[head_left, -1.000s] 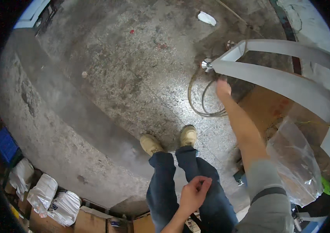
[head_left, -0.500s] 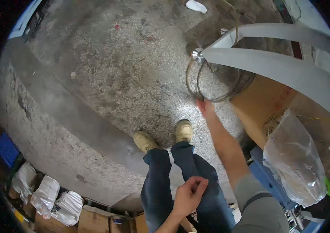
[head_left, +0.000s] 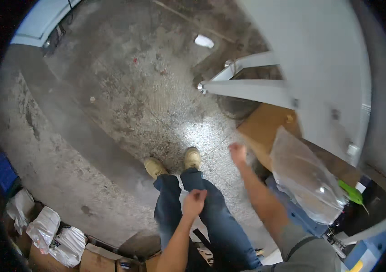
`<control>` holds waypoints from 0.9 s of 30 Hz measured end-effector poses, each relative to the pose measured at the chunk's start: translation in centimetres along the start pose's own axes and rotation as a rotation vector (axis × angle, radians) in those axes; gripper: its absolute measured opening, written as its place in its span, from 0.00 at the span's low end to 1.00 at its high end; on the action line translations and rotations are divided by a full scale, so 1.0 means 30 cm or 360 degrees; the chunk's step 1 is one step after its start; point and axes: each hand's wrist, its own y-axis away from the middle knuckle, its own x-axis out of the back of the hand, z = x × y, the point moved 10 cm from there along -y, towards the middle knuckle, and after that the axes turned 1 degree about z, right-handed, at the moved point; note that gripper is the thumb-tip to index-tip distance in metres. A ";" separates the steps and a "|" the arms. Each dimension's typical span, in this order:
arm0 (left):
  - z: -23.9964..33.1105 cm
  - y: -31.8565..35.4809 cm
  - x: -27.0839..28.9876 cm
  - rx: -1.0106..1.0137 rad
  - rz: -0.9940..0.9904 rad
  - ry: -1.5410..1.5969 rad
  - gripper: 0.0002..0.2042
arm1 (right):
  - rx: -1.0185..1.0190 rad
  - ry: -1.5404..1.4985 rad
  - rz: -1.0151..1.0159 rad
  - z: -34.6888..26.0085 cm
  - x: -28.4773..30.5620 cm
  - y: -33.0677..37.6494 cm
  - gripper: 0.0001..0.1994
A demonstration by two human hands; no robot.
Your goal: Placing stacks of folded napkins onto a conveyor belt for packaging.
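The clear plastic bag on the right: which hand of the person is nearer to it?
The right hand. It is raised just left of the clear plastic bag, not touching it. The left hand is further left, closed in front of the legs.

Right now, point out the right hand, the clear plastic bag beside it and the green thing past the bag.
right hand [head_left: 237, 152]: head view, on the blurred back of the hand.
clear plastic bag [head_left: 304, 177]: head view, on its crinkled middle.
green thing [head_left: 351, 192]: head view, on its broad end.
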 end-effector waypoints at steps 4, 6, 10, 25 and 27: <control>0.206 0.251 0.043 -0.0229 0.0245 -0.0447 0.19 | -0.0200 -0.0280 -0.0316 -0.351 0.295 0.526 0.13; 0.211 0.408 -0.024 -0.0042 0.0071 -0.0061 0.20 | 0.0007 -0.0192 -0.0411 -0.631 0.437 0.741 0.16; 0.581 0.846 -0.278 0.0712 -0.1000 0.1714 0.36 | 0.0539 -0.0144 -0.0336 -1.134 0.773 1.093 0.28; 1.858 1.686 -0.450 -0.1214 -0.0836 -0.0155 0.11 | 0.0001 -0.0881 0.0654 -0.924 2.023 1.433 0.10; 1.963 1.724 -0.603 -0.1375 -0.0795 -0.0291 0.11 | -0.0149 -0.0812 0.0632 -0.912 2.201 1.457 0.13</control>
